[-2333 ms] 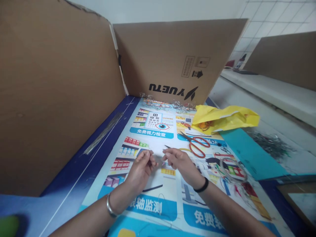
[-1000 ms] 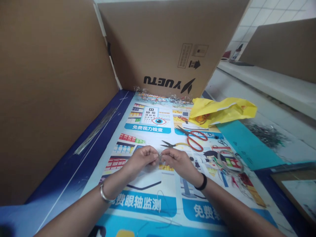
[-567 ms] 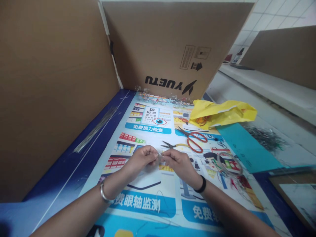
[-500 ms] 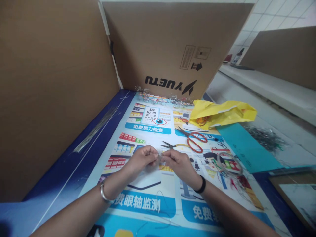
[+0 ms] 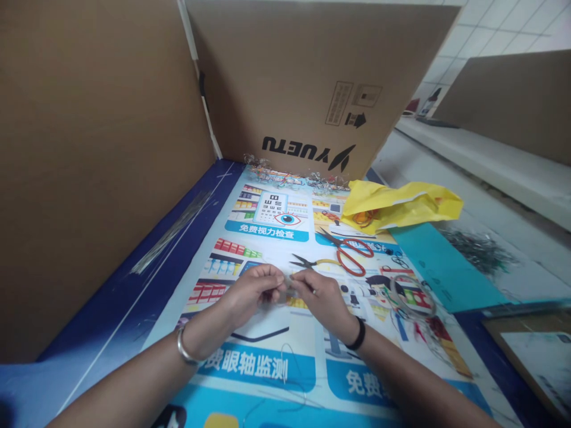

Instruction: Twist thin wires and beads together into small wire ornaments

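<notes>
Over the middle of the printed sheet (image 5: pixel 263 371), my left hand (image 5: pixel 259 286) pinches a thin silvery wire between thumb and fingertips; only a faint glint of it shows. Facing it, a finger's width away, my right hand (image 5: pixel 319 292) is closed in a pinch at the same wire. The fingers hide most of its shape. Just beyond the hands lie small pliers (image 5: pixel 307 261) with a yellow handle and dark jaws. Red-handled scissors (image 5: pixel 352 257) rest beside them, blades pointing up and left. Loose bent wires (image 5: pixel 285 368) lie on the sheet nearer to me.
Cardboard panels (image 5: pixel 285 77) stand at the left and back. A yellow bag (image 5: pixel 401 202) lies at right, near a wire coil (image 5: pixel 413 297) and a dark tangle of wire (image 5: pixel 479 252). Straight wires (image 5: pixel 173 232) lie at left; wire scraps (image 5: pixel 328 180) line the back.
My fingertips have moved slightly apart, with the right hand turned a little. The tools and other things lie where they were.
</notes>
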A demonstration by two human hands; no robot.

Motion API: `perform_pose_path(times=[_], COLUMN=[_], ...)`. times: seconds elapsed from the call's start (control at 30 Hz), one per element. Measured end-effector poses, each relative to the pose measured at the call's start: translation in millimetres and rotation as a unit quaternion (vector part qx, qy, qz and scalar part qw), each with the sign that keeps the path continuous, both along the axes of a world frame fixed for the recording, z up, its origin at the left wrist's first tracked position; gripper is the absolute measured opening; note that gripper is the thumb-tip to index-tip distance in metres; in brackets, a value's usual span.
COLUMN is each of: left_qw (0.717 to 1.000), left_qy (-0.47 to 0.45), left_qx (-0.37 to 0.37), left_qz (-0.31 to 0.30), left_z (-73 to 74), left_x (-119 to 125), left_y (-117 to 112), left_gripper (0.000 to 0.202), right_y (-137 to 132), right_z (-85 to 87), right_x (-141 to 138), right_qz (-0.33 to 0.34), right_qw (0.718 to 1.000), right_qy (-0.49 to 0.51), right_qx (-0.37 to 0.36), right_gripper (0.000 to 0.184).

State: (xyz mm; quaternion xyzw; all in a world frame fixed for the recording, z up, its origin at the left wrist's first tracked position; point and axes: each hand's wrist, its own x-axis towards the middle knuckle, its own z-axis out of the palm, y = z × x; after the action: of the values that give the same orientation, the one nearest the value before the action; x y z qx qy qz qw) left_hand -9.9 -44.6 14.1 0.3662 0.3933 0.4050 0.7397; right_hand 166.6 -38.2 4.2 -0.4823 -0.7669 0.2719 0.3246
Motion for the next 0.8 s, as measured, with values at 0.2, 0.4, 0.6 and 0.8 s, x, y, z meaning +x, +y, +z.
perform_pose_path(times=[0.2,0.4,0.6,0.8], left_qw=[0.993,0.902,0.808,0.781], left_qy=[0.1,0.335,0.416,0.439], left_qx=[0.068,0.27,0.412,0.438], left_qz=[-0.004,0.027,0.068,0.068], left_z=[0.8,0.2,-3.8,-4.6], left_x=[-4.2,-0.5,2.1,2.2], left_y=[6.0,3.2,-2.4,-2.9], left_gripper=[0.009,0.01,0.017,0.018], right_y=[-1.2,-4.0,-5.2,-2.6], right_z=[2.2,1.4,0.6,-2.6], right_x=[-2.1,-5.0,-7.1,-6.9], right_qz=[-0.004,0.003,0.0,0.003], right_qw=[1.0,0.998,0.998,0.996], right_qy=[0.017,0.056,0.046,0.027], right_qx=[0.012,0.012,0.046,0.081], right_gripper=[0.009,0.013,0.013,0.011])
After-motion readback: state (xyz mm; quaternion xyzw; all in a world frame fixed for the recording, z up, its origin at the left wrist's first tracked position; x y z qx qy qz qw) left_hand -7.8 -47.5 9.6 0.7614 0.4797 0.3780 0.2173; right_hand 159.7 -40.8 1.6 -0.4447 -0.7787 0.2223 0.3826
